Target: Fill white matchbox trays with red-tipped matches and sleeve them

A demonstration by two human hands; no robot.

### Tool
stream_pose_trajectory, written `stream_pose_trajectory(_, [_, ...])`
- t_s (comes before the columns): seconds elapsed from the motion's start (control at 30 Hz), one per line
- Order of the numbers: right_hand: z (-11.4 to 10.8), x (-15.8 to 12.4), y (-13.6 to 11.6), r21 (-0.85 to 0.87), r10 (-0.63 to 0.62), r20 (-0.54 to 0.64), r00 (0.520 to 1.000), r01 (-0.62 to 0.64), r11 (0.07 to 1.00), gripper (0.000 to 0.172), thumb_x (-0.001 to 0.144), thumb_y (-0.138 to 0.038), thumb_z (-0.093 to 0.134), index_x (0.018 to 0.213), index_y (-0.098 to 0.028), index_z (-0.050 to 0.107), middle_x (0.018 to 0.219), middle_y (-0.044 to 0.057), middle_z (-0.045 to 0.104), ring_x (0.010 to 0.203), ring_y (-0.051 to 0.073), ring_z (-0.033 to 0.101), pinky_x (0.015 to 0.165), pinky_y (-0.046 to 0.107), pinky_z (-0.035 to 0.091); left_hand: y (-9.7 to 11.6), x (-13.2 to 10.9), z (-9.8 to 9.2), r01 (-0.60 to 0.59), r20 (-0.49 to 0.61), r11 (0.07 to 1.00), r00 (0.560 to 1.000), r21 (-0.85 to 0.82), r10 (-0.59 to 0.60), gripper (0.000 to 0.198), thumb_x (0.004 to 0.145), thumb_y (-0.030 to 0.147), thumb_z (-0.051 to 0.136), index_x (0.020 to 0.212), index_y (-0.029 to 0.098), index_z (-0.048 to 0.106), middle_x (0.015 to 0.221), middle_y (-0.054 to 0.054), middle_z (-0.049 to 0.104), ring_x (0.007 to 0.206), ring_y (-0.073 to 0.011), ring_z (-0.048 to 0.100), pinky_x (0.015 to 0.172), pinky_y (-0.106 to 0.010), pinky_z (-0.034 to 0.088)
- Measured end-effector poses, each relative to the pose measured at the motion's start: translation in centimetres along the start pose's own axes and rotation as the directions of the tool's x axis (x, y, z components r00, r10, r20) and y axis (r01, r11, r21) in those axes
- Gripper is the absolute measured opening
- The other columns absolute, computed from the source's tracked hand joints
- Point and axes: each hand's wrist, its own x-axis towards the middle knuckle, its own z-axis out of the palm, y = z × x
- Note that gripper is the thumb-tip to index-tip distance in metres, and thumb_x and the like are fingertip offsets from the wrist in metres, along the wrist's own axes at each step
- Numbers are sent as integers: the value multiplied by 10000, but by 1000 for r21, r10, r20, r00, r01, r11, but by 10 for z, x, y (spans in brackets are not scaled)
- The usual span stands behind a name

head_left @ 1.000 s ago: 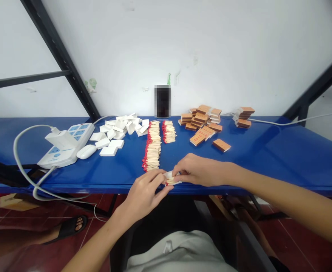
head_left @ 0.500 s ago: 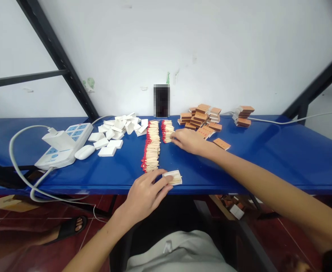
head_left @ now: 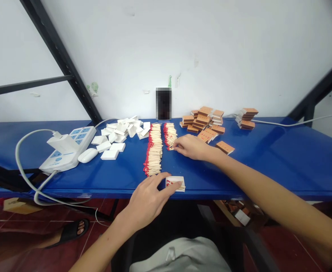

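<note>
At the table's front edge my left hand (head_left: 149,198) steadies a small white matchbox tray (head_left: 175,178), with its thumb over the inside and a finger at the far side. Several red-tipped matches lie in that tray, partly under the thumb. My right hand (head_left: 192,146) has its fingertips pinched at the near end of the short row of matches (head_left: 170,132), on a few sticks there. Left of it runs a longer row of matches (head_left: 155,151), red heads to the left, reaching down close to my left hand.
White empty trays (head_left: 122,130) are heaped at the left, beside a power strip (head_left: 66,149) and a white rounded case (head_left: 88,155). Orange matchboxes (head_left: 202,119) pile up right of centre, with another stack (head_left: 247,118) farther right. A dark pixelated panel (head_left: 163,104) leans against the wall.
My right hand has drawn nearer to me along the short row, pinching at its near end. My left thumb has shifted right on the tray, exposing red match heads. The view has moved slightly.
</note>
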Motion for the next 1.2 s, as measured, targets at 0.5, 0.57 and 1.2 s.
stream_pose_trajectory(0.5, [-3,-7,2,30,-17,-55,998,18,999,151,891,-234,550,874,-197,696,796,26,694,682,147,559,598,258,286,2,3,6,14,-125,1000,992,-16,-16,267,1008,243,496,1245,163,589,1163,-123,679,1011,-242,684,855,-400,602])
stream_pose_trajectory(0.57, [-3,-6,2,32,-14,-56,998,16,999,150,890,-245,556,884,-200,699,802,27,694,683,147,556,600,258,285,2,3,6,13,-131,1000,991,-12,-14,265,1011,250,491,1239,164,594,1158,-123,682,1006,-241,687,851,-397,604])
stream_pose_trajectory(1.2, [-13,-12,3,104,-40,-77,996,48,993,185,943,-252,526,969,-170,689,839,43,670,741,153,562,677,255,350,2,3,7,9,-143,1000,990,-10,-11,263,999,252,512,1227,164,607,1152,-124,683,1005,-240,690,851,-389,606])
